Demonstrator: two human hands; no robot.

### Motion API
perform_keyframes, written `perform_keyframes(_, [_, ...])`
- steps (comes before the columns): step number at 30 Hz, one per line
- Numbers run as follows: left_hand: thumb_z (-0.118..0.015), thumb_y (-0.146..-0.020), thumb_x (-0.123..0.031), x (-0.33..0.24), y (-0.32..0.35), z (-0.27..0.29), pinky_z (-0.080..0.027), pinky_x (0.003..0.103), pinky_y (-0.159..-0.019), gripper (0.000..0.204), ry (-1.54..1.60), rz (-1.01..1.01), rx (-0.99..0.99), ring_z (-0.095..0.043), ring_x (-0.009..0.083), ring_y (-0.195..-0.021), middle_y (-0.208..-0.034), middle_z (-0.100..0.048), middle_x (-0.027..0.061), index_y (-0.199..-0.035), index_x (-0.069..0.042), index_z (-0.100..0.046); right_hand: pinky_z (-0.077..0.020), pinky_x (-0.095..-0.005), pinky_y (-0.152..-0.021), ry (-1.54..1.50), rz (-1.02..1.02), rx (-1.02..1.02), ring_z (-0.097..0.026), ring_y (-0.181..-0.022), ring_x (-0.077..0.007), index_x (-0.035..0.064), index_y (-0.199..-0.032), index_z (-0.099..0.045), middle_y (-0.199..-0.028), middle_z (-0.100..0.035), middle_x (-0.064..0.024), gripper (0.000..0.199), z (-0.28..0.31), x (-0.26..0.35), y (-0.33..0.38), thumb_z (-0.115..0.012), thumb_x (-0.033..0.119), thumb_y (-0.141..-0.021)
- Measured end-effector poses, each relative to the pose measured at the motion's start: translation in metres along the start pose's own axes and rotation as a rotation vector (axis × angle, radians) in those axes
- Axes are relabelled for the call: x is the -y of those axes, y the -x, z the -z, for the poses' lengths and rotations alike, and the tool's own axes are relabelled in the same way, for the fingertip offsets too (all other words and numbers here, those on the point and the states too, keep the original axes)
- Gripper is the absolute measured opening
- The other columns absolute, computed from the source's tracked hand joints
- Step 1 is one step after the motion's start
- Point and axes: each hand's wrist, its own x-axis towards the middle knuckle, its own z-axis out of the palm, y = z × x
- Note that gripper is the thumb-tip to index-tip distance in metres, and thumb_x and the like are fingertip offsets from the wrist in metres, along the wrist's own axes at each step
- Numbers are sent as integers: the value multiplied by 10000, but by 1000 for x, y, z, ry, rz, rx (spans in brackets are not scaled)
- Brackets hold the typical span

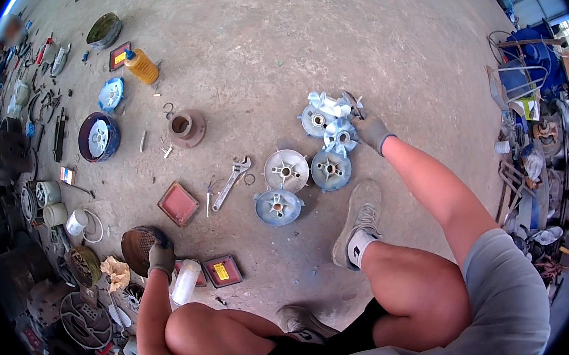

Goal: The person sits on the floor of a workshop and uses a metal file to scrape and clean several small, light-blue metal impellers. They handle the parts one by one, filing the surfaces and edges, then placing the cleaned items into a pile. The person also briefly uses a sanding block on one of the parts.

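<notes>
My left hand (161,257), in a dark work glove, has its fingers hooked over the rim of a brown round pan (135,249) with a mesh-like inside. My gloved right hand (372,132) reaches out to the far right of a cluster of metal parts. Its fingers are closed by a dark grey piece (354,105) that I cannot name. Beside it are a blue finned fan wheel (341,137), a pale finned piece (331,104) and a round blue end cover (312,125). Nearer lie another blue cover (331,170), a silver cover (276,165) and a blue cover (278,210).
An adjustable wrench (231,182) lies near a red square tray (178,203). A clear plastic container (185,281) stands by a yellow-labelled tray (223,272). Farther off are a brown flanged part (187,130), a blue drum (99,136) and a yellow bottle (141,66). Clutter lines both sides.
</notes>
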Motion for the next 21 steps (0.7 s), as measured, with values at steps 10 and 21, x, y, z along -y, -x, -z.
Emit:
perform_keyframes(10, [-652,-989,-320,-8,6,6,-557,556,-932,362,-67,-48,27,-705,490,-1070,-1099,-748,294,-1195,-27,-706,-518,-472,-1086,346,411,814,-669,-1249,-395,179,-1467,-655,-1366,-713,-170,501,-87,43,115,-567,479,-1075])
perform_keyframes(21, [-640,-991,-307,-5,13,6,-563,558,-976,475,-64,84,23,-703,500,-1119,-1140,-722,355,-1342,13,-637,-594,-496,-911,518,653,299,-743,-1078,-372,103,-1455,-630,-1213,-751,-189,559,-60,65,105,-608,458,-1025])
